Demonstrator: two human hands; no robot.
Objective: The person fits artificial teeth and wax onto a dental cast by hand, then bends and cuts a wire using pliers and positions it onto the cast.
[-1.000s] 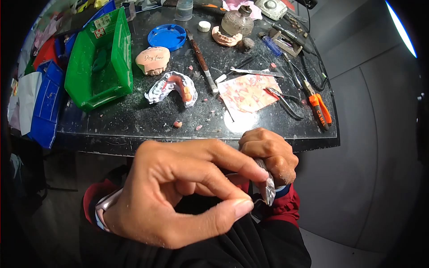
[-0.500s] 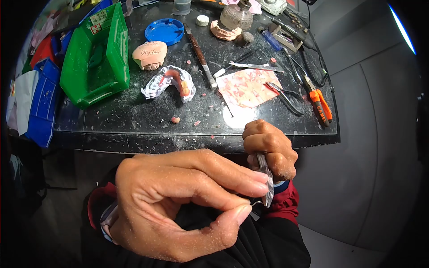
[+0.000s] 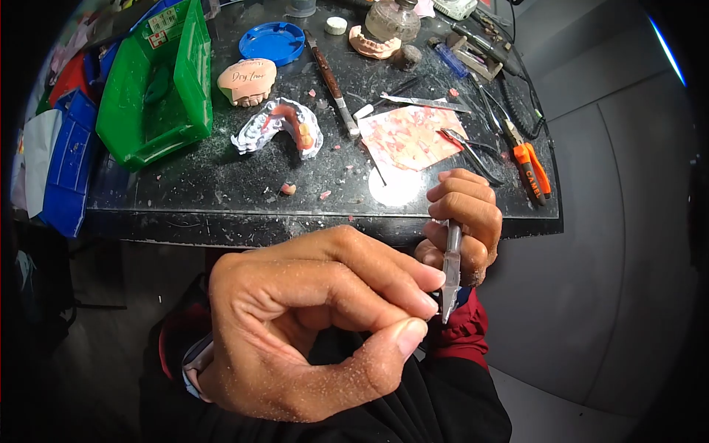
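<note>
In the head view my left hand (image 3: 317, 325) is large in the foreground, thumb and index fingertip pinched together. A thin bent wire showed at this pinch half a second ago; now it is mostly hidden. My right hand (image 3: 465, 221), just beyond, has its fingers curled round grey metal pliers (image 3: 451, 277). Their tapered jaws point down toward me, and the tip lies close beside the left fingertips. The handles are hidden in the right hand. Fine pale dust covers the skin of both hands.
On the dusty black bench (image 3: 244, 199) lie a dental cast with a pink wire-and-acrylic plate (image 3: 301, 133), a marked model (image 3: 247, 80), a wax knife (image 3: 332, 85), a pink-smeared sheet (image 3: 410, 136), and orange-handled pliers (image 3: 530, 170). A green bin (image 3: 196, 96) stands left.
The right hand has turned and moved slightly up, its fingers loosening round the tool. The tool's jaws now show more plainly. My left hand has shifted slightly right, and the wire end has dropped from sight.
</note>
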